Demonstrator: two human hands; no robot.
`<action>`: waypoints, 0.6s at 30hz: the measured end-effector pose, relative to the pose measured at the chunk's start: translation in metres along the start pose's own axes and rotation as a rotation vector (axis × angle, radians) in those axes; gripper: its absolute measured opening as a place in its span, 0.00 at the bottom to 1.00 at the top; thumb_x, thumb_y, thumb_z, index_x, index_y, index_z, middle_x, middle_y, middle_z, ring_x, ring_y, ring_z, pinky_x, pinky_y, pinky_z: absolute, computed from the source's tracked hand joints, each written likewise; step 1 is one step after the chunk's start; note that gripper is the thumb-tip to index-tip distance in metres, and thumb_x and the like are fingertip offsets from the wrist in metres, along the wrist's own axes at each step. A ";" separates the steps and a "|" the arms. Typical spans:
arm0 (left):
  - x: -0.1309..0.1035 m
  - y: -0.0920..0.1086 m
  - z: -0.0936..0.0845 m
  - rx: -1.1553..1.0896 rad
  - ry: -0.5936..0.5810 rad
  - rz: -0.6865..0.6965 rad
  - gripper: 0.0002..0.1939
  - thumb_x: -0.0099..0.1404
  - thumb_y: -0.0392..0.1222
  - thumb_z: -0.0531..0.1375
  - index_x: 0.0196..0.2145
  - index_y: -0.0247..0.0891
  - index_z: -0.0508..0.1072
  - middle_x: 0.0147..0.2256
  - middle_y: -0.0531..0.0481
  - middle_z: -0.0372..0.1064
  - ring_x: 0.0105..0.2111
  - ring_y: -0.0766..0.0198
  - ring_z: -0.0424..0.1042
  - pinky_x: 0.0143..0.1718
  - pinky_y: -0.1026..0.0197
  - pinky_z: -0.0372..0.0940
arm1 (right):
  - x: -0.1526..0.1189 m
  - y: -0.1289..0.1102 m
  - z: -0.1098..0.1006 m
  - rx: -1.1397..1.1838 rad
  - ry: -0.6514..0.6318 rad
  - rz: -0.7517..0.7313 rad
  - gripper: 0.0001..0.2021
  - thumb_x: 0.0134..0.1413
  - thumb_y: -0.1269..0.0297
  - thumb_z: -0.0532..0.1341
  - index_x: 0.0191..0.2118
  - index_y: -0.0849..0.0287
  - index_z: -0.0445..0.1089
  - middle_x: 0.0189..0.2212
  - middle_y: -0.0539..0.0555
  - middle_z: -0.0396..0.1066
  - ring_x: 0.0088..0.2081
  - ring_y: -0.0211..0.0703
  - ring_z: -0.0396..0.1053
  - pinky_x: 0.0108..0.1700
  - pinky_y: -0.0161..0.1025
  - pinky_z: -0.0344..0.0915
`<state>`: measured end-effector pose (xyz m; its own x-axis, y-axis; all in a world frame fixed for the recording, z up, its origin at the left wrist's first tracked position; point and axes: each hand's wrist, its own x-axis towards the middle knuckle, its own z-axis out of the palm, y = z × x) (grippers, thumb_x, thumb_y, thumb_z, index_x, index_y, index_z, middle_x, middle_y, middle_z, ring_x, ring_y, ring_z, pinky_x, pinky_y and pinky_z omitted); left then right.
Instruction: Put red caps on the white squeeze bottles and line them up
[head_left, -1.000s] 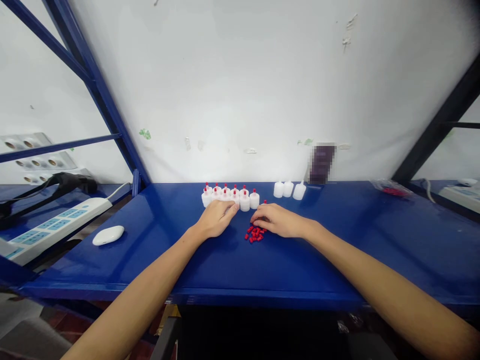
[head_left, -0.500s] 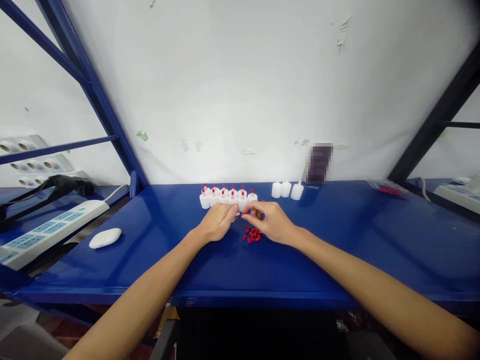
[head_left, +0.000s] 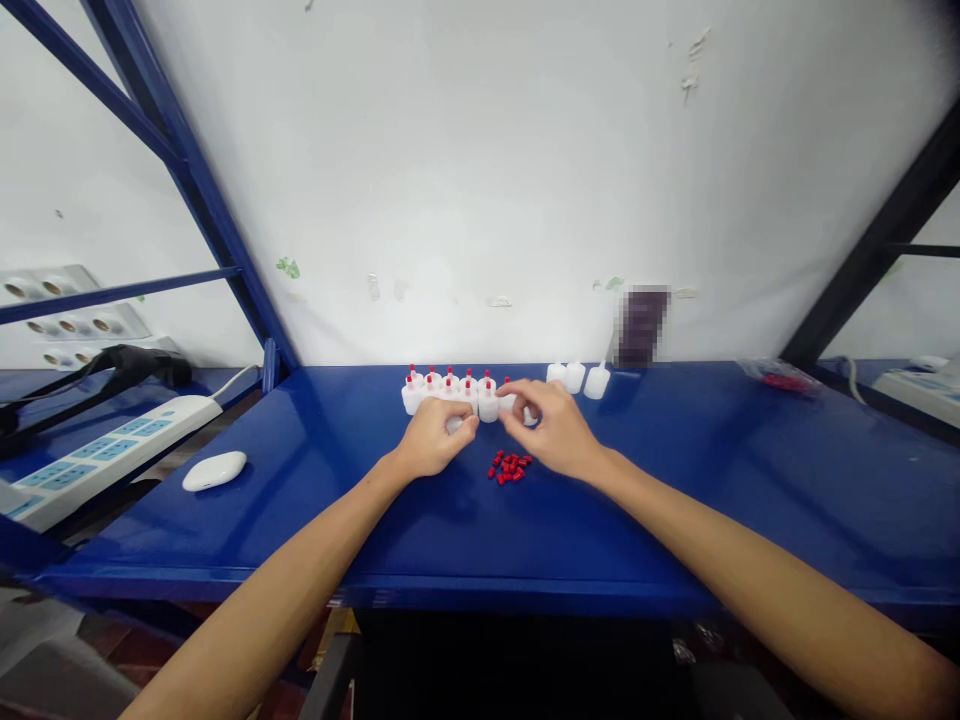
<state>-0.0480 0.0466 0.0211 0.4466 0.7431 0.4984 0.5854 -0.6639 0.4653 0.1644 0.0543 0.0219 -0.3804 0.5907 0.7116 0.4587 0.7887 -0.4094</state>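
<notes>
Both forearms bare, stretched fwd, converging twd centre. L hand (head_left: pixel 433 440) palm down, fingers curled in, tips pinched tight. R hand (head_left: pixel 551 430) just beside it, palm down, thumb + index pinched, other fingers loosely bent. Hands close together, not touching.

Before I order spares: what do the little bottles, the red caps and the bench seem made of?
Bottles: likely plastic, milky white and slightly translucent. Red caps: probably moulded plastic, opaque, uniform colour, all alike. Bench: seemingly painted metal, glossy blue that reflects the arms.
</notes>
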 end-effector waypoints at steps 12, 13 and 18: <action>0.001 0.006 0.000 -0.040 0.056 0.006 0.18 0.63 0.47 0.49 0.19 0.36 0.58 0.18 0.56 0.49 0.21 0.70 0.52 0.26 0.63 0.48 | -0.008 -0.012 0.002 0.147 -0.090 0.017 0.07 0.53 0.66 0.61 0.39 0.57 0.72 0.13 0.39 0.51 0.16 0.32 0.51 0.25 0.33 0.54; 0.001 0.007 0.002 -0.045 0.070 0.002 0.19 0.63 0.47 0.49 0.19 0.36 0.58 0.18 0.56 0.49 0.21 0.70 0.52 0.26 0.63 0.48 | -0.010 -0.016 0.005 0.155 -0.098 -0.013 0.07 0.53 0.66 0.61 0.40 0.57 0.72 0.13 0.39 0.52 0.16 0.31 0.51 0.25 0.33 0.54; -0.001 0.015 0.010 -0.109 0.092 0.060 0.24 0.68 0.54 0.46 0.22 0.35 0.63 0.19 0.54 0.55 0.22 0.68 0.56 0.27 0.63 0.51 | -0.013 -0.022 0.013 0.188 -0.048 -0.049 0.09 0.56 0.65 0.61 0.43 0.57 0.72 0.14 0.39 0.50 0.16 0.31 0.50 0.24 0.32 0.52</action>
<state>-0.0328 0.0364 0.0208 0.4115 0.6944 0.5903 0.4808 -0.7156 0.5067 0.1491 0.0310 0.0143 -0.4388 0.5543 0.7072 0.2820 0.8322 -0.4774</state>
